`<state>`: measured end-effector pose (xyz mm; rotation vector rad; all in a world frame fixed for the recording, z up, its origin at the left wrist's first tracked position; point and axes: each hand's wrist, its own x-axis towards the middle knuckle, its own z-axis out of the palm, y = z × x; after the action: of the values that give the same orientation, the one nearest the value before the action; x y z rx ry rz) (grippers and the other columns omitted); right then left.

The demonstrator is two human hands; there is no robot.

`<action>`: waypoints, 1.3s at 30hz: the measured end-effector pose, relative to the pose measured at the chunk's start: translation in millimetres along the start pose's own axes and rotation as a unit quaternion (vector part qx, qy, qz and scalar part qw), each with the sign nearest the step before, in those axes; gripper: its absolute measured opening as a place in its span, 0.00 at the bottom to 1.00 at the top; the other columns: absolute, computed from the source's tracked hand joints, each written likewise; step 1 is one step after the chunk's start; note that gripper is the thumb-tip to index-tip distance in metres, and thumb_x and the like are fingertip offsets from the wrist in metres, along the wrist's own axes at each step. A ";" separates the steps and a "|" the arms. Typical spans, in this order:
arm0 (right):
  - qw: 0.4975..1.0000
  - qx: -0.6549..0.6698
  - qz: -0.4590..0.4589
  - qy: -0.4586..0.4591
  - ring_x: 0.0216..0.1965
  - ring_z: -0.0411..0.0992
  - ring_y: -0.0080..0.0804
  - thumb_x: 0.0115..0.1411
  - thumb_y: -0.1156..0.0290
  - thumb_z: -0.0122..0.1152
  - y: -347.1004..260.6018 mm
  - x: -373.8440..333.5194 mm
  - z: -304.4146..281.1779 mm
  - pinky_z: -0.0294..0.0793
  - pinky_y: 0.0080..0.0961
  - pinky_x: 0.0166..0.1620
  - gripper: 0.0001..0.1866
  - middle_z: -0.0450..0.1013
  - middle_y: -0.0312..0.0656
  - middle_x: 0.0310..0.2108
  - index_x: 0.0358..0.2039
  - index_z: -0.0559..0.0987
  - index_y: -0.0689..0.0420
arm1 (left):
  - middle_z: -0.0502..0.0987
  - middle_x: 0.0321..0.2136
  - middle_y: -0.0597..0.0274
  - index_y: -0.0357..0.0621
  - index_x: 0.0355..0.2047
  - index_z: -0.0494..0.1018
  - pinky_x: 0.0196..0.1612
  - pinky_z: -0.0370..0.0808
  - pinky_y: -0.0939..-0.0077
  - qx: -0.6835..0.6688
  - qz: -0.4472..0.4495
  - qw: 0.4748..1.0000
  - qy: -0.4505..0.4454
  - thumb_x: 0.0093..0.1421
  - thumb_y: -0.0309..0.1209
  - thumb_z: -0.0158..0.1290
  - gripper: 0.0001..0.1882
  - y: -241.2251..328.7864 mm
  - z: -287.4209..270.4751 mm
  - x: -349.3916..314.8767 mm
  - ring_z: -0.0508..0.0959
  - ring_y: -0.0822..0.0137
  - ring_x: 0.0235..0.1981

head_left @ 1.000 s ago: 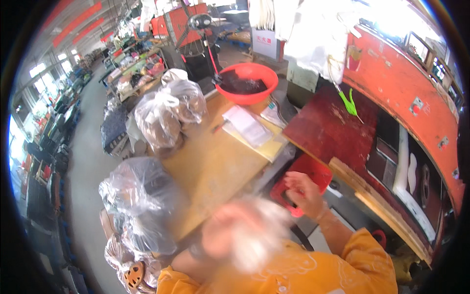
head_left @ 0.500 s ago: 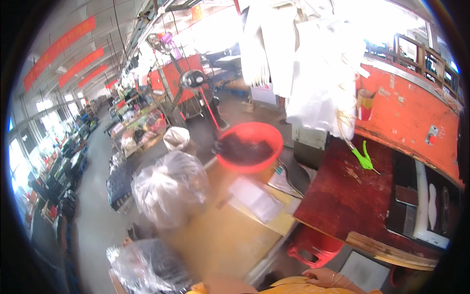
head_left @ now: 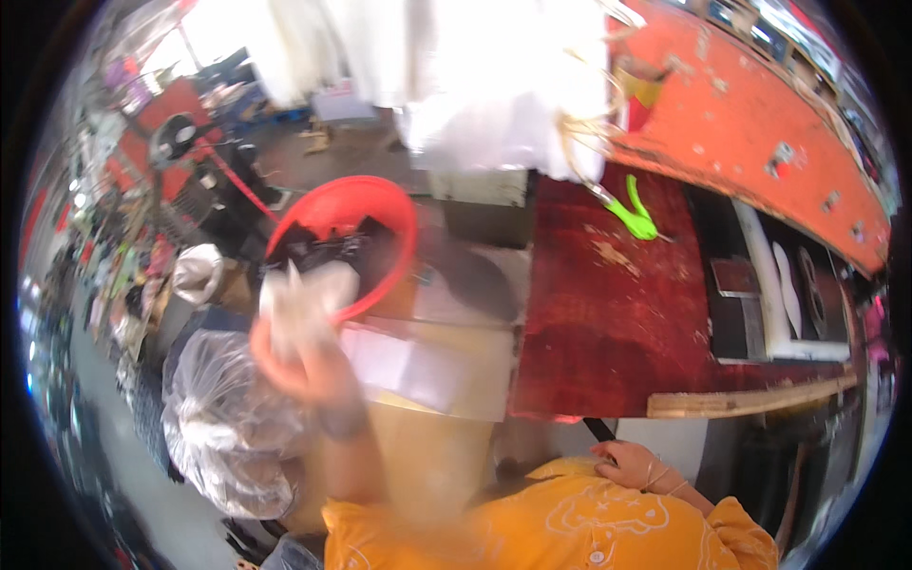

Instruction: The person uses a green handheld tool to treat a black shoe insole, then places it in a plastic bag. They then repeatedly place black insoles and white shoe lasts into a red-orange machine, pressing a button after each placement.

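Note:
My left hand [head_left: 309,370] reaches over the near rim of a red plastic basin [head_left: 401,223], smeared by motion. A soft white cloth-like thing [head_left: 304,302] is at its fingers; blur hides whether it is gripped or worn. Dark pieces [head_left: 356,242] lie in the basin, which stands beyond a tan tabletop [head_left: 418,456]. Close to my orange shirt, my right hand [head_left: 627,465] is closed with fingers curled. The end of a black strip [head_left: 598,429] meets those fingers, though what they hold is hidden.
A dark red board [head_left: 608,323] on the right bears green-handled pliers [head_left: 638,220] and a framed set of flat pieces [head_left: 788,285]. White sheets [head_left: 399,366] lie near the basin. A stuffed clear plastic bag [head_left: 223,418] stands left. White material [head_left: 503,95] hangs ahead beside an orange machine [head_left: 741,133].
The view has swung right and down. My left arm has come up into view, the hand now at the basin with the white thing. My right hand stays near my body.

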<state>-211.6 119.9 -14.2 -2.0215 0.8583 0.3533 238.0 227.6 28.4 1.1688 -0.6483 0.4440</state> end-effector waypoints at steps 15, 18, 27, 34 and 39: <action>0.980 0.074 0.104 0.155 0.50 0.69 0.49 0.59 0.58 0.50 121.9 -81.3 28.3 0.67 0.40 0.55 0.24 0.72 0.51 0.48 0.54 0.71 0.55 | 0.69 0.54 0.44 0.30 0.54 0.67 0.58 0.63 0.64 0.180 0.130 0.942 -0.252 0.64 0.29 0.49 0.20 -24.4 113.3 -32.1 0.69 0.53 0.55; 0.962 0.123 0.103 0.221 0.51 0.69 0.48 0.59 0.58 0.52 166.0 -127.6 31.3 0.67 0.39 0.54 0.24 0.72 0.51 0.48 0.53 0.72 0.56 | 0.64 0.58 0.44 0.30 0.57 0.63 0.61 0.60 0.61 0.059 0.135 0.925 -0.350 0.66 0.26 0.44 0.20 60.8 176.0 -99.2 0.65 0.53 0.58; 0.865 0.192 0.207 0.414 0.44 0.74 0.40 0.56 0.67 0.58 305.9 -321.3 22.2 0.73 0.32 0.48 0.19 0.76 0.46 0.42 0.48 0.75 0.56 | 0.73 0.50 0.53 0.37 0.47 0.73 0.58 0.65 0.66 -0.057 -0.065 0.843 -0.530 0.58 0.23 0.50 0.15 253.5 325.0 -333.8 0.71 0.60 0.53; 0.723 0.365 0.127 0.572 0.37 0.73 0.21 0.57 0.79 0.58 384.4 -384.2 -55.5 0.72 0.18 0.41 0.12 0.76 0.38 0.35 0.43 0.77 0.63 | 0.75 0.45 0.52 0.41 0.45 0.73 0.53 0.70 0.67 -0.195 0.057 0.638 -0.743 0.55 0.23 0.55 0.16 326.2 419.1 -464.7 0.73 0.57 0.50; 0.769 0.223 0.049 0.597 0.35 0.72 0.22 0.56 0.79 0.56 412.8 -388.2 -174.5 0.71 0.19 0.41 0.12 0.76 0.40 0.34 0.42 0.77 0.64 | 0.74 0.45 0.51 0.42 0.45 0.74 0.52 0.70 0.63 -0.163 0.100 0.700 -0.688 0.54 0.25 0.56 0.16 320.7 495.5 -508.9 0.72 0.52 0.49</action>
<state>-788.9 -5.3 36.7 -1.5758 1.5918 -1.1412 -457.0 -125.1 30.7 0.9197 -2.0782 -0.5035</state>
